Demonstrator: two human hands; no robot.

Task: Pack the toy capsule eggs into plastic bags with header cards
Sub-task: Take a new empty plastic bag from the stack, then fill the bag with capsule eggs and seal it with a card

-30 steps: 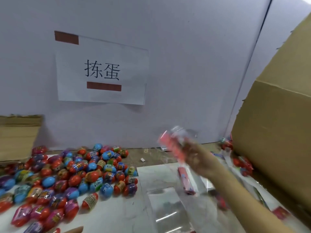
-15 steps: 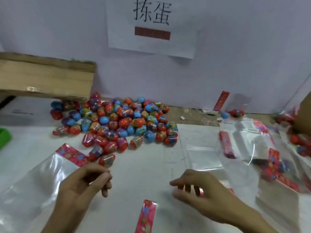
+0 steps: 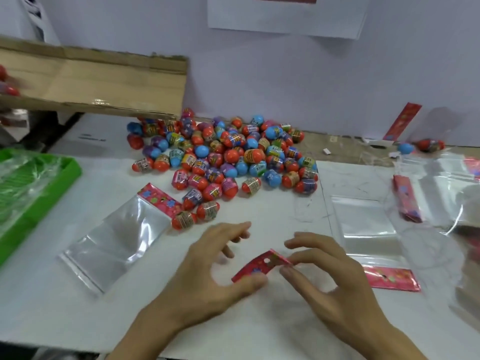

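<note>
At lower centre both hands meet over a red header card point(image 3: 259, 266): the left hand point(image 3: 207, 271) pinches its near end, the right hand point(image 3: 330, 274) its far end. A clear plastic bag point(image 3: 117, 240) lies left on the table point(image 3: 78, 315); the capsule eggs point(image 3: 228, 157) are heaped above.

Two bare hands and forearms enter from the lower edge of the view. The left hand point(image 3: 207, 266) and the right hand point(image 3: 330, 276) carry no gloves, rings or bands. Both wrists are uncovered, with no watch or bracelet. The forearms are bare as far as the frame edge; no sleeve or cuff shows. The fingernails are short and unpainted where visible. Motion blur softens the fingertips, so finer detail cannot be read.
</note>
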